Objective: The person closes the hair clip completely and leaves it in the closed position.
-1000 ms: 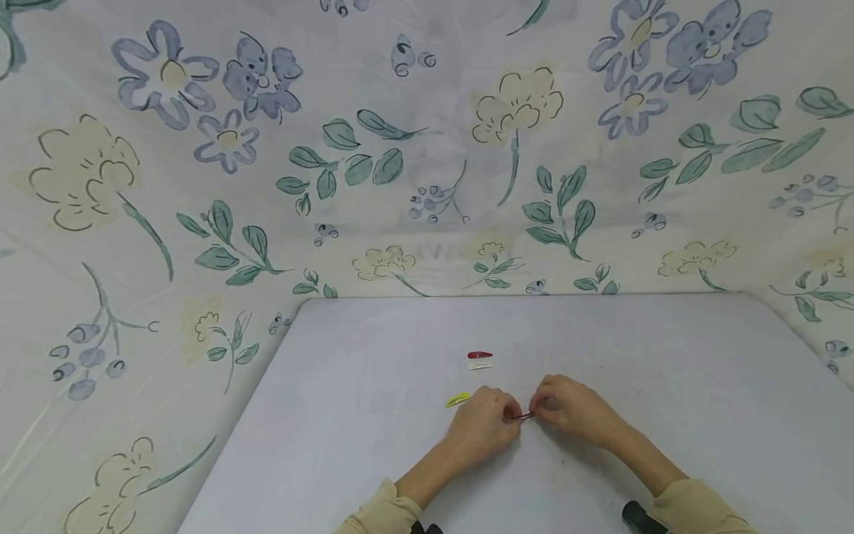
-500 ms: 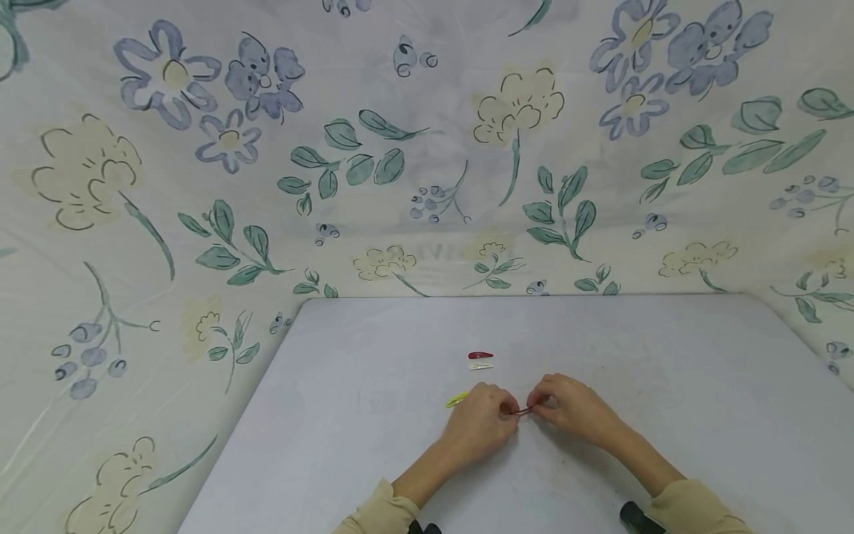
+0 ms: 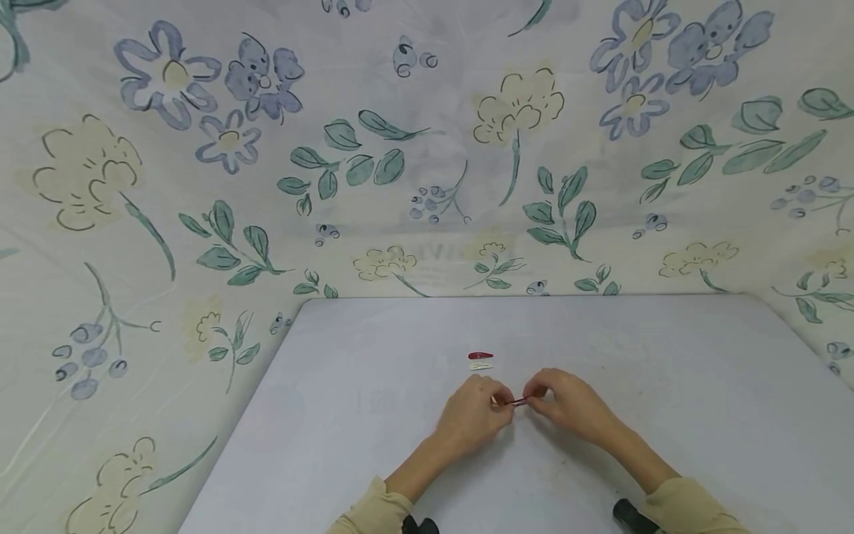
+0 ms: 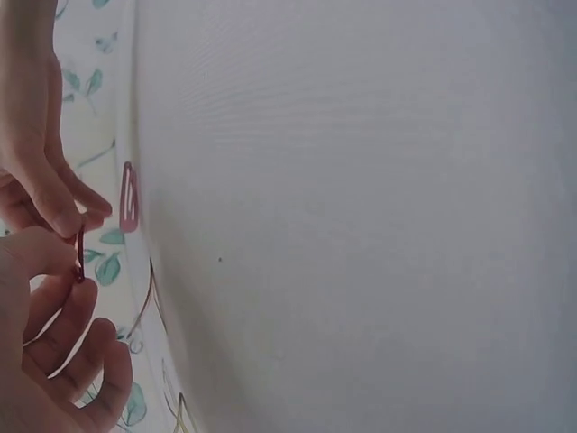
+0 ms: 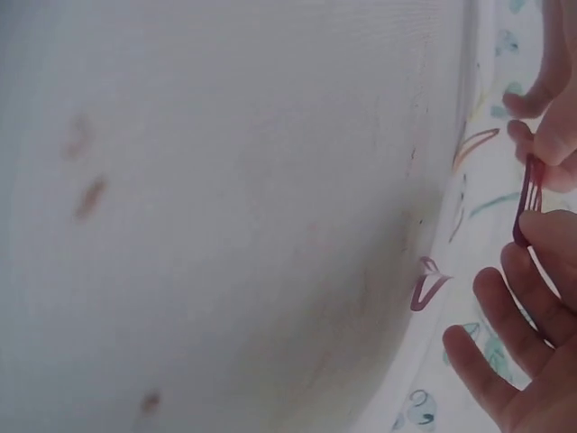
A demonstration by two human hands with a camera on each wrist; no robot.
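Above the white tabletop, my left hand [image 3: 472,414] and my right hand [image 3: 570,404] meet with fingertips close together. Between them is a dark red snap hair clip [image 3: 517,402], pinched at one end by each hand. The right wrist view shows this clip [image 5: 530,200] with its long slots, the right thumb on its lower end. From the left wrist it appears edge-on as a thin clip [image 4: 80,253]. Beyond the hands lie a red hair clip [image 3: 480,355] and a white hair clip [image 3: 480,366]. In the head view my left hand hides the yellow clip.
The white table [image 3: 373,348] ends at a floral-patterned cloth [image 3: 427,148] behind and to the sides. A pinkish clip [image 5: 429,285] lies on the table in the right wrist view. Black devices [image 3: 632,515] sit at the wrists near the front.
Both hands have shifted slightly away from the body and to the left, carrying the dark red clip. The yellow clip has gone out of sight behind the left hand.
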